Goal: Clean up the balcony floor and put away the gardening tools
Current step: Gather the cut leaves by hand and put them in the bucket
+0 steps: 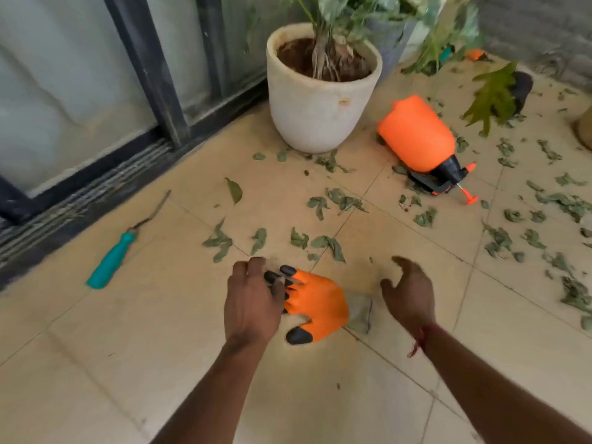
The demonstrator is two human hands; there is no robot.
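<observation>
An orange gardening glove (320, 301) with black claw tips lies on the beige tiled floor (96, 363) between my hands. My left hand (251, 298) reaches down over the glove's black fingertips, its fingers curled at them; whether it grips them I cannot tell. My right hand (410, 291) hovers open just right of the glove, holding nothing. A teal-handled hand tool (123, 248) lies on the floor to the left. An orange pressure sprayer (419, 139) lies on its side further back at the right. Several cut green leaves (333, 243) are scattered across the tiles.
A large white plant pot (320, 107) stands behind the leaves, beside the sliding glass door and its dark track (96, 187). A small dark pot with a big leaf (503, 94) lies tipped at the back right. More leaf litter (567, 203) covers the right side.
</observation>
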